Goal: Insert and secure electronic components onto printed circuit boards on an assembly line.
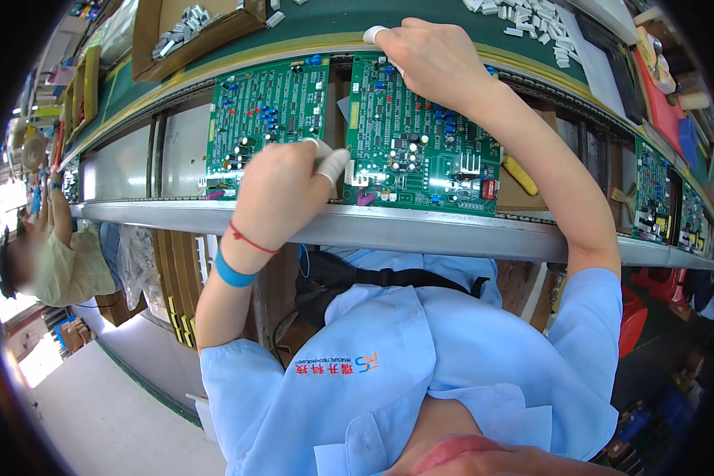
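Two green circuit boards lie side by side on the conveyor rails in front of me, crowded with small blue, red, black and silver parts. Over the lower right of the left circuit board (267, 99) is my left hand (282, 186), its white-covered fingertips drawn together by the gap between the boards. Those tips reach the left edge of the right circuit board (373, 147); whatever they pinch is hidden. My right hand (436, 63) curls over that board's far edge, fingers bent, with white covers on some. The palm hides what its fingers hold, if anything.
A cardboard box (147, 40) of silver metal parts stands at the far left. White parts (527, 24) lie scattered at the far right. A metal rail (373, 228) runs along the near side. More boards (652, 186) sit to the right, and another person (71, 262) is at the left.
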The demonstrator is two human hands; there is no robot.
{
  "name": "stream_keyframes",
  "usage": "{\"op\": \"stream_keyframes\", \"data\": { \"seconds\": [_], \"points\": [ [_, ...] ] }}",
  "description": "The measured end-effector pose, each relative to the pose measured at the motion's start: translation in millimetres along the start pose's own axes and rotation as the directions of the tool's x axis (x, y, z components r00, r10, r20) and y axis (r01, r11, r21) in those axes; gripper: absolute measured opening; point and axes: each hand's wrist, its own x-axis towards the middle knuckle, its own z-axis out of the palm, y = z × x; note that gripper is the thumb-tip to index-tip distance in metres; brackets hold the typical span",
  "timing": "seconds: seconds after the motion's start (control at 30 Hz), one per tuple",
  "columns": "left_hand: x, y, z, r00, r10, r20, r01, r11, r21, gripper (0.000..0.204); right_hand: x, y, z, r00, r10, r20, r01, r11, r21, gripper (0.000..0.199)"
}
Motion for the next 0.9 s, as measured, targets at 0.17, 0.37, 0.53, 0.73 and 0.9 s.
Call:
{"op": "stream_keyframes", "data": {
  "seconds": [0.17, 0.37, 0.53, 0.73, 0.9],
  "points": [
    [22, 15, -36, 0.984, -0.134, -0.117, 0.115, 0.982, -0.151, 0.025, -2, 0, 5, 0.997, -0.04, -0.064, 0.038, 0.999, -0.032, 0.023],
    [92, 35, -52, 0.988, 0.031, -0.149, -0.035, 0.999, -0.025, 0.03, -9, 9, -19, 0.981, 0.172, 0.088, -0.179, 0.98, 0.086, 0.025],
    [176, 43, -15, 0.937, 0.272, -0.219, -0.24, 0.957, 0.162, 0.025, -29, 67, -59, 0.878, 0.472, 0.076, -0.464, 0.88, -0.102, 0.019],
    [248, 86, 55, 0.926, 0.207, -0.315, -0.172, 0.976, 0.137, 0.018, -81, 131, -18, 0.825, 0.564, 0.043, -0.538, 0.806, -0.247, 0.021],
    [272, 83, 77, 0.929, 0.221, -0.296, -0.153, 0.959, 0.237, 0.017, -73, 124, -20, 0.857, 0.514, 0.045, -0.493, 0.842, -0.22, 0.022]
  ]
}}
